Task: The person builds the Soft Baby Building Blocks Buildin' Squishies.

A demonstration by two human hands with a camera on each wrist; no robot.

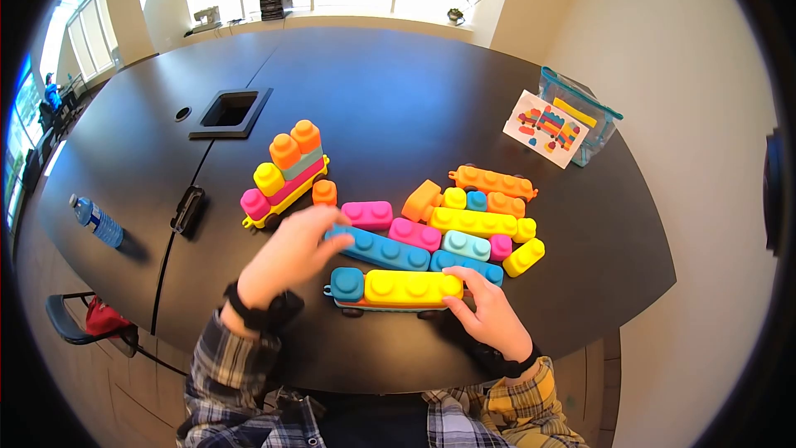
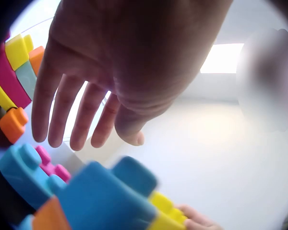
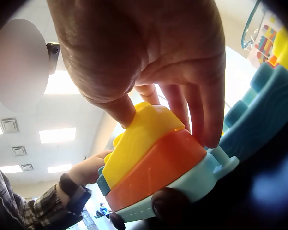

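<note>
My right hand [image 1: 495, 319] grips the right end of a long yellow block [image 1: 406, 286], thumb on one side and fingers on the other. The block tops a toy train car, over an orange block [image 3: 156, 165] and a light blue wheeled base [image 3: 194, 189]. A square blue block [image 1: 347, 284] sits at the car's left end, beside the yellow one. My left hand [image 1: 290, 253] hovers left of the car with fingers extended and nothing in its grasp. Its fingertips overlap the end of a long blue curved block [image 1: 381, 247] in the head view.
A built train car [image 1: 286, 187] stands back left. Loose pink blocks [image 1: 366, 215], yellow blocks [image 1: 473, 221] and an orange wheeled base [image 1: 493, 182] lie behind the near car. A picture card [image 1: 547, 129] leans on a clear bag [image 1: 593, 145]. A water bottle [image 1: 98, 221] stands far left.
</note>
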